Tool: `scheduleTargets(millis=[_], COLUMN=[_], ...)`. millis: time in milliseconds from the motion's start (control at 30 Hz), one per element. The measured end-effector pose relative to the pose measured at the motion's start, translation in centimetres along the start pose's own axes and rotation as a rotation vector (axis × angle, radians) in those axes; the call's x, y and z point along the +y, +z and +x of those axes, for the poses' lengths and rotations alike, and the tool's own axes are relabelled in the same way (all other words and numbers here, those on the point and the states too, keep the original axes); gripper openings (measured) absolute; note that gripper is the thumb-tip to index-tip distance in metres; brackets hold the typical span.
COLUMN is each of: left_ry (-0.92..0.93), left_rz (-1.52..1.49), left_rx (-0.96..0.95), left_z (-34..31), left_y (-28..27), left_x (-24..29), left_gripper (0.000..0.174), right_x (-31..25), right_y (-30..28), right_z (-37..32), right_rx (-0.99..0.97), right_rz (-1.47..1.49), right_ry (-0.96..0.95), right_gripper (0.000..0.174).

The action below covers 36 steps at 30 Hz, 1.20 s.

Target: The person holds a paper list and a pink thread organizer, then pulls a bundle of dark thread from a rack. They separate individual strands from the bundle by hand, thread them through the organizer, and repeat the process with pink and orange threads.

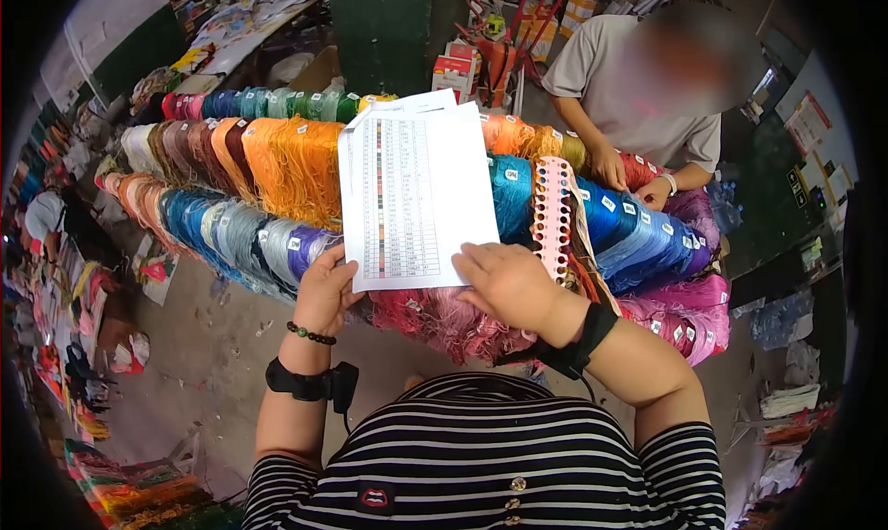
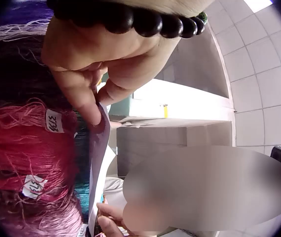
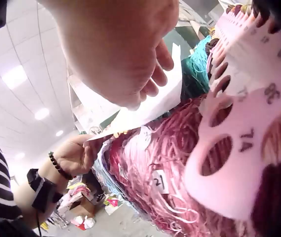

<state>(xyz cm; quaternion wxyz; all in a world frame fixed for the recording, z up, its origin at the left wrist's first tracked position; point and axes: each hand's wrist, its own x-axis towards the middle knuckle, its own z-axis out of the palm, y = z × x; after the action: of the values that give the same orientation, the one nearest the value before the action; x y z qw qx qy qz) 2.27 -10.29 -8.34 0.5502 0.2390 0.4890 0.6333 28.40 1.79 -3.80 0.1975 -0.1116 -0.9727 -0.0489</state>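
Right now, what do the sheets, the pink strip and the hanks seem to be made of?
Sheets: thin matte white paper, judging by the fine edge and the printed grid. Pink strip: smooth, faintly shiny, probably plastic, though coated card is possible; the holes look cleanly cut. Hanks: dyed thread with a soft sheen, loose strands showing; cotton or synthetic, I can't tell.

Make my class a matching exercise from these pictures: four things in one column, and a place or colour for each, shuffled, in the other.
Column one:
1. printed sheet
2. bead bracelet
3. holed card
4. white wristband

Column two:
A. pink, marked with numbers
B. on the person across the threads
C. pinched by the left hand
D. around the left wrist

Pairs: 1-C, 2-D, 3-A, 4-B
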Motion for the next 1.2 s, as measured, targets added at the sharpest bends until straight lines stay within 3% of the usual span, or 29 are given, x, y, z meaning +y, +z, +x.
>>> scheduleTargets(millis=[67, 167, 267, 367, 400, 500, 567, 633, 700, 767, 800, 833, 900, 967, 1000, 1133, 1167, 1200], left_ry=[-0.010, -0.026, -0.035, 0.450, 0.508, 0.590, 0.293, 0.336, 0.443, 0.408, 0.451, 0.473, 0.456, 0.407, 0.386, 0.508, 0.598, 0.641], left_rz=[-0.016, 0.079, 0.372, 0.899, 0.940, 0.744, 0.562, 0.332, 0.380, 0.333, 0.511, 0.511, 0.207, -0.073, -0.213, 0.235, 0.651, 0.761], left_rx=[-0.023, 0.034, 0.122, 0.298, 0.340, 0.285, 0.156, -0.171, -0.098, -0.070, 0.099, 0.138, 0.177, 0.019, -0.061, -0.355, -0.217, -0.152], left_z=[-0.1, 0.2, 0.0, 3.0, 3.6, 9.4, 12.2, 13.5, 15.2, 13.9, 15.0, 14.8, 14.9, 14.0, 13.4, 8.5, 7.0, 6.9], left_y=[0.2, -0.1, 0.0, -2.8, -2.4, -4.7, -4.7, -3.4, -3.2, -0.8, -1.6, -1.1, -0.1, -0.4, -0.4, 2.7, 3.0, 3.4], left_x=[0.6, 0.3, 1.0, 0.3, 1.6, 2.2, 2.7, 2.9, 1.5, 2.5, 1.4, 1.5, 2.3, 2.6, 2.8, 4.3, 5.0, 4.7], left_gripper=[0.034, 0.034, 0.034, 0.036, 0.039, 0.051, 0.066, 0.073, 0.074, 0.079, 0.082, 0.080, 0.075, 0.075, 0.075, 0.090, 0.096, 0.097], right_x=[-0.1, 0.0, 0.7, 1.2, 1.4, 1.6, 2.1, 2.1, 2.0, 3.2, 2.8, 3.4, 3.0, 1.9, 0.9, -2.3, -2.9, -3.6], right_y=[1.1, 1.4, 0.8, 0.5, 0.3, -0.8, -2.0, -3.0, -5.1, -5.7, -6.8, -7.4, -10.3, -14.1, -15.6, -19.1, -19.6, -20.1], right_z=[-0.7, -0.7, -0.4, 0.0, 0.1, 0.9, 1.2, 1.7, 2.1, 1.7, 2.1, 2.1, 2.4, 3.2, 3.5, 2.8, 2.7, 3.0], right_rx=[-0.151, -0.035, 0.000, 0.028, 0.051, 0.074, 0.025, 0.050, 0.005, 0.007, 0.061, 0.107, 0.237, 0.364, 0.409, 0.374, 0.304, 0.243], right_rz=[-0.017, -0.020, 0.031, 0.068, 0.120, 0.270, 0.364, 0.537, 0.789, 0.919, 1.008, 1.044, 0.836, 0.349, 0.250, 0.095, 0.113, 0.155], right_ry=[0.023, 0.001, 0.050, 0.152, 0.188, 0.278, 0.301, 0.430, 0.658, 0.766, 0.815, 0.803, 0.690, 0.435, 0.390, 0.151, 0.084, 0.040], right_gripper=[0.030, 0.010, 0.008, 0.012, 0.016, 0.027, 0.033, 0.031, 0.020, 0.017, 0.015, 0.011, 0.010, 0.011, 0.010, 0.013, 0.015, 0.014])
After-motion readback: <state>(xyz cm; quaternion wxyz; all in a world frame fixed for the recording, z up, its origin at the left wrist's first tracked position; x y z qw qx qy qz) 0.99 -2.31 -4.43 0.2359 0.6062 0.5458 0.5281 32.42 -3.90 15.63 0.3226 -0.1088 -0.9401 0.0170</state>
